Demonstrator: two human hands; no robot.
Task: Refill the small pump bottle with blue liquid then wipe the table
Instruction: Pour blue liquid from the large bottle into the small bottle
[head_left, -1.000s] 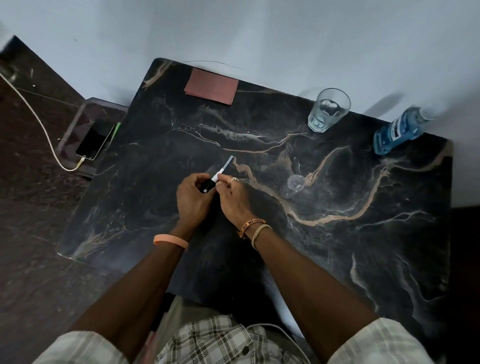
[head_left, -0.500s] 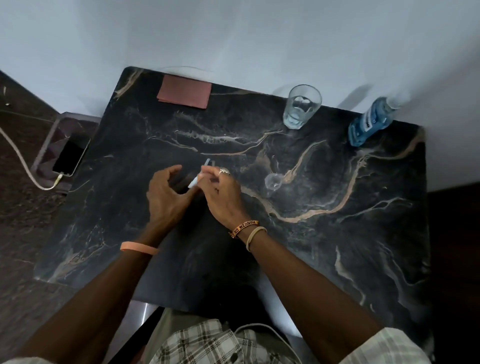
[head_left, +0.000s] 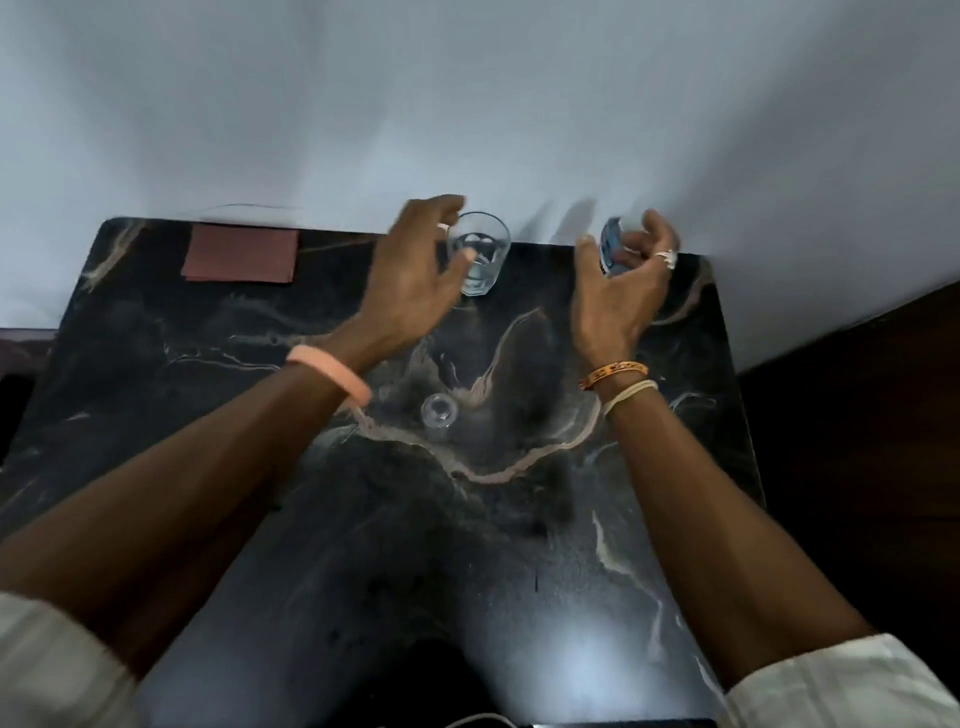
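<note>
Between the forearms stands the small bottle (head_left: 436, 411); left hand (head_left: 415, 275) spread, right hand (head_left: 621, 283) seemingly curled around the blue bottle (head_left: 612, 249).

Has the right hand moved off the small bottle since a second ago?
Yes. The right hand has gone from beside the small clear bottle at mid-table to the far edge by the wall, now curled around the blue bottle.

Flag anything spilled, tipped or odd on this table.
No spill shows. The small clear bottle stands open mid-table, pump removed and out of sight. Glass and folded cloth sit normally; right hand hides most of the blue bottle.
</note>
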